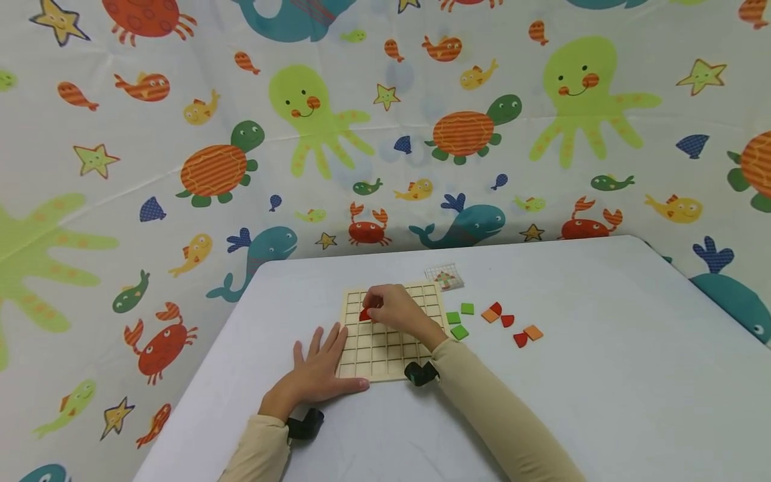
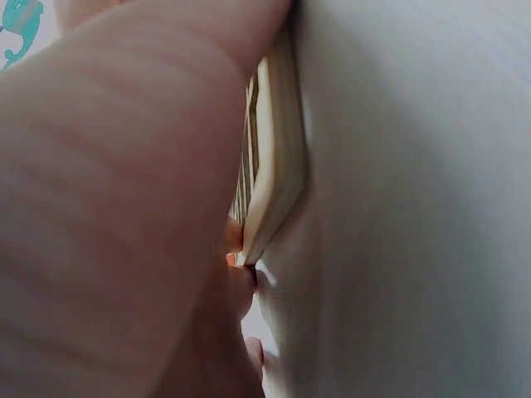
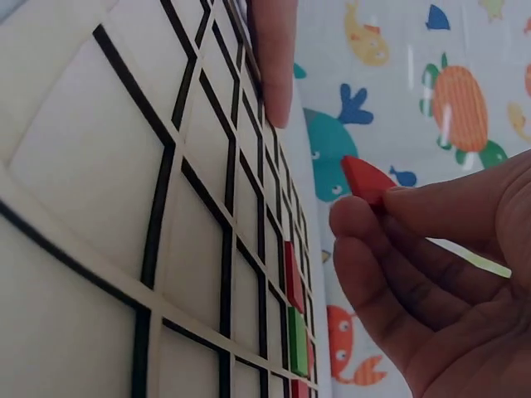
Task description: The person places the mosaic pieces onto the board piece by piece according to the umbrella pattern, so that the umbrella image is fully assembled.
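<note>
A pale wooden grid board (image 1: 364, 368) lies on the white table. Over its far left part, my right hand (image 1: 397, 311) pinches a red quarter-round tile (image 3: 369, 182) between thumb and fingertips; the right wrist view shows the tile raised off the board. Set in the grid there are a red tile (image 3: 293, 278) and a green tile (image 3: 297, 340), with more red beside them. In the head view my right hand hides these. My left hand (image 1: 319, 371) rests with spread fingers at the board's near left corner, fingers along the left side and thumb by the front edge.
Right of the board lie loose green tiles (image 1: 467, 308), orange tiles (image 1: 533, 333) and red tiles (image 1: 508, 321). A small gridded picture card (image 1: 444, 276) is behind the board's far right corner. A sea-animal patterned cloth (image 1: 373, 154) hangs behind the table (image 1: 602, 375).
</note>
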`<state>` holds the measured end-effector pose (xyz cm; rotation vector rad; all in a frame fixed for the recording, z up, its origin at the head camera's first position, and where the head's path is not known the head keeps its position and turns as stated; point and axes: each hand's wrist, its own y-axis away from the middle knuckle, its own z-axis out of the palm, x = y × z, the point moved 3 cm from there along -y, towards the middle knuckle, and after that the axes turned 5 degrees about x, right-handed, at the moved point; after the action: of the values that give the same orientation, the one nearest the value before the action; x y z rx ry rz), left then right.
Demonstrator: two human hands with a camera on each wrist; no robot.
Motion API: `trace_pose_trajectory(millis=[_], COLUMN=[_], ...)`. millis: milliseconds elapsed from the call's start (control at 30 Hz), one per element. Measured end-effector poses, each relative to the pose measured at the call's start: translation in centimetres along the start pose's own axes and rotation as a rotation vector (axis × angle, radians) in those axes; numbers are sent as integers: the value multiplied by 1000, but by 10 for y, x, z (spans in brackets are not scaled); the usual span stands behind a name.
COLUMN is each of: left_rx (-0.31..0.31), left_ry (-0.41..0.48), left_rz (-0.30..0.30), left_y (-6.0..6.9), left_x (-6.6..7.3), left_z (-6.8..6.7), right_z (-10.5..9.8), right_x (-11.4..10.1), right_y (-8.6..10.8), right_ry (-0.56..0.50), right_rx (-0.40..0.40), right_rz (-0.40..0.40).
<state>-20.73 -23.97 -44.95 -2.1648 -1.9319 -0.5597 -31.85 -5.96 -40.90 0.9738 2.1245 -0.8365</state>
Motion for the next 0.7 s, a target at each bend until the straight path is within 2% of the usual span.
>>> trace_pose_trajectory(millis=[167, 467, 700], left_rx=[0, -4, -2], left_ry=[-8, -18, -13], left_rz=[3, 9, 5], left_y=[-1, -2, -1], left_x=[-2, -1, -2], left_z=[0, 1, 0], right_z=[7, 14, 20], right_x=[3, 8, 10], right_y=[-4, -6, -7], right_ry=[36, 145, 180], right_rx=[-52, -64, -81], right_rz=[26, -31, -65])
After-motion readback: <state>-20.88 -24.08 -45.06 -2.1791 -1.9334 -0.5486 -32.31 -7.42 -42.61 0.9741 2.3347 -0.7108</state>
